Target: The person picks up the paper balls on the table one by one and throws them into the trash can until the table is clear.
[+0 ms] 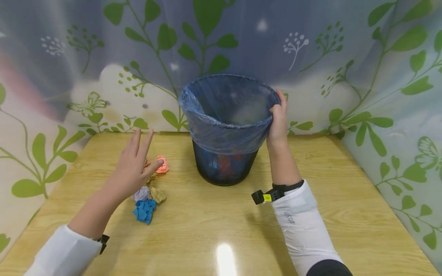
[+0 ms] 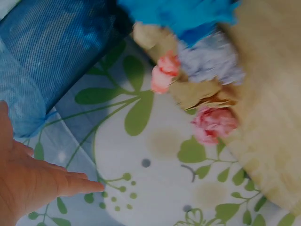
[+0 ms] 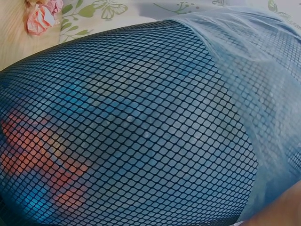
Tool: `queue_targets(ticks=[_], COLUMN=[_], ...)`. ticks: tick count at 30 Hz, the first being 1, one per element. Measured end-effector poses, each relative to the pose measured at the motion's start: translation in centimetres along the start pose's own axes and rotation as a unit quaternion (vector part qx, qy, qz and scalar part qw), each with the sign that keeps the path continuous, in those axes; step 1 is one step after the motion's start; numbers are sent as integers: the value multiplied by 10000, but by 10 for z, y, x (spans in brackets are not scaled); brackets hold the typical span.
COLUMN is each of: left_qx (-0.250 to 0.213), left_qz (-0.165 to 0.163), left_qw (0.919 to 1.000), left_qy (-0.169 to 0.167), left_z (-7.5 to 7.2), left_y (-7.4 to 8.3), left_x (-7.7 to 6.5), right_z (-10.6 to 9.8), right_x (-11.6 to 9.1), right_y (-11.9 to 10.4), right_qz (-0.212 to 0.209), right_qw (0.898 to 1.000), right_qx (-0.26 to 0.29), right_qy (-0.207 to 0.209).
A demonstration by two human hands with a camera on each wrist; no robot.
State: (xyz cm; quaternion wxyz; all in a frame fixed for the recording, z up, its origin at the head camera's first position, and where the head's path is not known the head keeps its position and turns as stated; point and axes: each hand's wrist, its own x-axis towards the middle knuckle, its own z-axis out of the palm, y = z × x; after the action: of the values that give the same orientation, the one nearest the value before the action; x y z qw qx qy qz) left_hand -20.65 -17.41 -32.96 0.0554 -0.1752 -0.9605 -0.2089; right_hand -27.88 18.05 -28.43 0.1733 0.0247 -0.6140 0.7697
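A black mesh waste bin [image 1: 226, 165] stands on the table, lined with a translucent blue plastic bag [image 1: 228, 140] folded over its rim. My right hand [image 1: 279, 124] grips the bin's right rim, fingers over the bag's edge. Coloured scraps show through the mesh [image 3: 131, 122] in the right wrist view. My left hand [image 1: 131, 166], fingers extended and holding nothing, is over the crumpled paper balls left of the bin. Among them are a blue ball [image 1: 145, 211], a pale purple one [image 1: 142, 194], a tan one [image 1: 159, 195] and an orange-pink one [image 1: 163, 164]. A pink ball [image 2: 215, 125] shows in the left wrist view.
The wooden table [image 1: 207, 222] ends at the back against a leaf-printed curtain [image 1: 241, 38], which also rises along both sides. A black wrist strap with a small device [image 1: 267, 196] sits on the right wrist.
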Motion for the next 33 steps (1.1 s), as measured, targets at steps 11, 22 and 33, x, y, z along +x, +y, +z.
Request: queue_targets(ticks=[11,22,33], left_qx=[212,361,299], left_qz=[-96,193,602], left_qw=[9982,9891,9755], left_qy=[-562,-1417,-2095], left_z=[32,37,42], left_y=[-18,-27,-36], left_x=[-31,-48,-55], right_z=[3,2,0], right_x=[0,1,-1], right_y=[-4,-4,-2], right_qz=[-31,-45,34], right_qw=[10000,10000,10000], right_qx=[37,-37,75], right_qy=[-20,-4,-47])
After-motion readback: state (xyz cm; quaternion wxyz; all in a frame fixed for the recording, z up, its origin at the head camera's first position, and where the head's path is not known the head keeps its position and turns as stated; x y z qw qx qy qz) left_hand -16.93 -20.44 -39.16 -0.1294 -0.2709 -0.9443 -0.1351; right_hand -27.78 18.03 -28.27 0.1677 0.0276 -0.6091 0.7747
